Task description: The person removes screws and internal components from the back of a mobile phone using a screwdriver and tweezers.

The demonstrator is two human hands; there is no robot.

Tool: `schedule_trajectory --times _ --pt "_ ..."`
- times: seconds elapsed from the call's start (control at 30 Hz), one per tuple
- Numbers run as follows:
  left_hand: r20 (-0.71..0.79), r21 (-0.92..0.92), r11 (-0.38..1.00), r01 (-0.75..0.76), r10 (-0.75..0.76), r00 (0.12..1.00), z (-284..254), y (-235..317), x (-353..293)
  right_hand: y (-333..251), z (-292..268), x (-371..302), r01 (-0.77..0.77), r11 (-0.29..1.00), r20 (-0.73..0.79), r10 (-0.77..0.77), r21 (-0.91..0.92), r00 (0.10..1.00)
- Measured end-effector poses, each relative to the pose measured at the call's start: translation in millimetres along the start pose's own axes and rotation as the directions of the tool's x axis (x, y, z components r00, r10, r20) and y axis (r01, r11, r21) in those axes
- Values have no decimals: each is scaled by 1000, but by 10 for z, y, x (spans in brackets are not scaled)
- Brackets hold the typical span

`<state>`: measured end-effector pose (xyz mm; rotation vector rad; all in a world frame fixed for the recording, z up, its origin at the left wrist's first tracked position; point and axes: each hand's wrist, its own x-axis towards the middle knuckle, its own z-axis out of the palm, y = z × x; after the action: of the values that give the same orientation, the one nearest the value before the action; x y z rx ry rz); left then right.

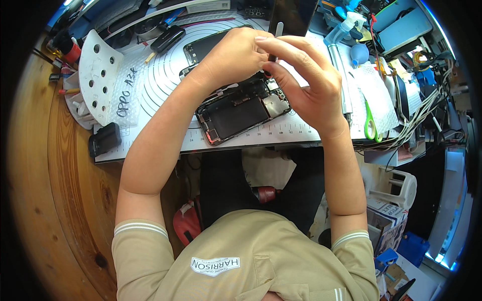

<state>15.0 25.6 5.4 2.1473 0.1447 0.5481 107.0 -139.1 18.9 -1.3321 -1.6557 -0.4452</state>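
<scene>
Both my hands are raised together over an opened smartphone (238, 116) that lies at a slant near the bench's front edge, its dark battery and metal inner parts bare. My left hand (236, 55) is closed, with its fingertips partly hidden against the right hand. In my right hand (311, 80), thumb and fingers pinch around a small dark piece (272, 58) between the two hands; its kind is unclear. A pale, round-tipped strip (279, 29) sticks up just beyond the fingers. Behind my left wrist lies a dark phone panel (206, 48), partly covered.
A white perforated holder (100, 75) and bubble wrap (129, 93) stand at left, by a black block (104, 140). Green-handled scissors (370, 123), a blue air blower (359, 53) and bundled cables (427, 118) crowd the right. A dark upright screen (292, 20) stands behind.
</scene>
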Motion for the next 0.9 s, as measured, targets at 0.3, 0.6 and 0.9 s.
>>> schedule_trajectory --times 0.3,0.6,0.9 --pt "146 -54 996 69 -61 987 -88 144 -22 49 40 -69 -53 996 -51 57 78 997" --pt "140 -60 994 86 -77 987 -67 -16 29 61 -25 -205 -86 995 -81 91 56 993" --pt "103 -56 994 93 -87 991 -63 -69 33 91 -7 -257 -109 983 -219 140 147 966"
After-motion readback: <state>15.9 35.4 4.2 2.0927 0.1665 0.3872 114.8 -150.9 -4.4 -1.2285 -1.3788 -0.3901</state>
